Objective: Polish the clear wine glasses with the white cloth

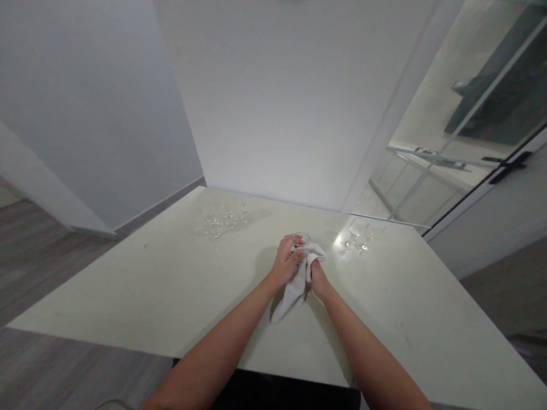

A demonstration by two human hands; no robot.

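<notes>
Glass (303, 237) is above the table (179, 285), clasped in your left hand (285, 261); your right hand (318, 278) grips the cloth (294, 290). Wiping appears underway; whether left-side glasses (229, 214) or right-side glasses (360, 232) are finished is unclear.

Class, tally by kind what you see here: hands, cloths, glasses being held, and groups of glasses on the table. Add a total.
Hands: 2 (left hand, right hand)
Cloth: 1
Held glass: 1
Glass groups: 2 (left group, right group)
Total: 6
</notes>
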